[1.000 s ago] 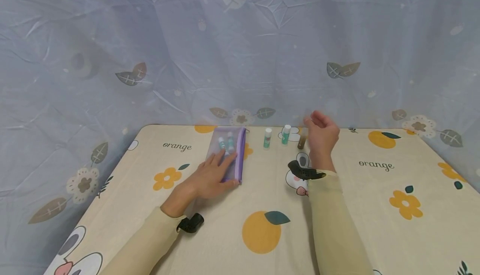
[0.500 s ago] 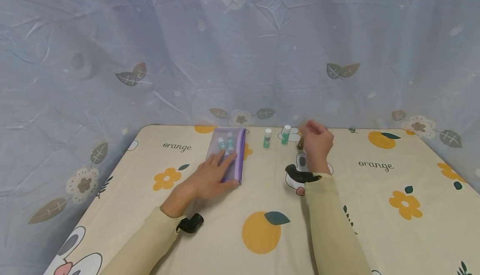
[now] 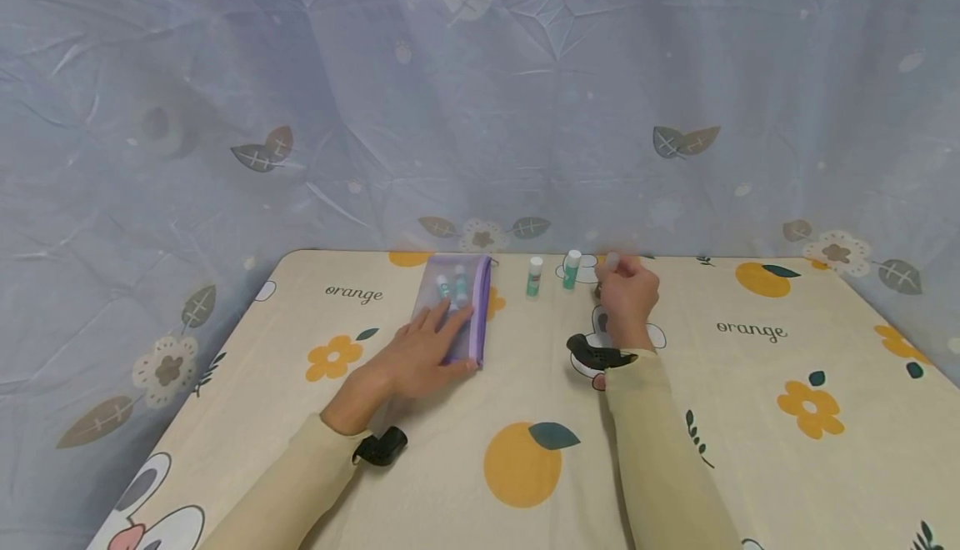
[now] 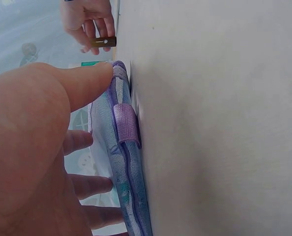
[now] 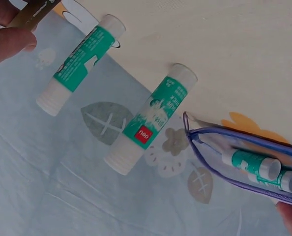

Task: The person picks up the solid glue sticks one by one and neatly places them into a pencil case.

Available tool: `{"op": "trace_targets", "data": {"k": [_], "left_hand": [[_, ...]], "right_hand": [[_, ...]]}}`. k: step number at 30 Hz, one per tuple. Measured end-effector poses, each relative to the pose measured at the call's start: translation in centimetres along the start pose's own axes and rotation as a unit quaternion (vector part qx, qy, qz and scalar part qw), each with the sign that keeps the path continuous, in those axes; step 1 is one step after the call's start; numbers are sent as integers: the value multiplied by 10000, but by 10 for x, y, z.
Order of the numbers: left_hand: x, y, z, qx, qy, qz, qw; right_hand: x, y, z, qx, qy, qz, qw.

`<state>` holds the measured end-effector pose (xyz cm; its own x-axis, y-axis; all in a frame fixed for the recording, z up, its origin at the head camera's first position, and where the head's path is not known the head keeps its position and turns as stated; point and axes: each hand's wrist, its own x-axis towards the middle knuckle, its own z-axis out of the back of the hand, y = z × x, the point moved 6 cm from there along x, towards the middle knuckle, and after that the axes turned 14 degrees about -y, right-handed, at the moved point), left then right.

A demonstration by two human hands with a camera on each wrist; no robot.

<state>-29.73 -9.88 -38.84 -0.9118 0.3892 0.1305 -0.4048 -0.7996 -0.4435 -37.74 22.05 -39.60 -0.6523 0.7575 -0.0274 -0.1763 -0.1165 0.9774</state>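
Note:
My left hand (image 3: pixel 427 358) rests with fingers spread on a see-through pouch (image 3: pixel 431 283) with purple zipper edging. In the left wrist view, the thumb lies against the zipper edge (image 4: pixel 119 81). Two green-and-white glue sticks lie inside the pouch; one glue stick (image 5: pixel 254 164) shows well in the right wrist view. At the table's back, my right hand (image 3: pixel 630 292) pinches an upright brown tube (image 4: pixel 102 42) with a pale cap (image 3: pixel 612 262). Fingers hide most of the tube in the head view. Left of this hand stand a glue stick (image 3: pixel 572 270) and another glue stick (image 3: pixel 534 277).
A cream cloth (image 3: pixel 420 492) printed with oranges and flowers covers the table. Right behind the back edge hangs a grey-blue curtain (image 3: pixel 480 100). Black wrist cameras sit on both wrists, one of them the right camera (image 3: pixel 596 352).
My right hand has come left and lower, from beside the brown tube to gripping it. The left hand, the pouch and the standing glue sticks have stayed in place.

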Motion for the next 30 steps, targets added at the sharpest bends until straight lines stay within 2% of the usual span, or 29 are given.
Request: {"op": "trace_targets", "data": {"k": [7,30], "left_hand": [[0,0,0,11,-29,-19,10000],[0,0,-2,-36,-34,-68,10000]], "right_hand": [[-1,-5,-1,41,-11,-180,9998],[2,-10,-2,-19,-43,-219,9997]]}}
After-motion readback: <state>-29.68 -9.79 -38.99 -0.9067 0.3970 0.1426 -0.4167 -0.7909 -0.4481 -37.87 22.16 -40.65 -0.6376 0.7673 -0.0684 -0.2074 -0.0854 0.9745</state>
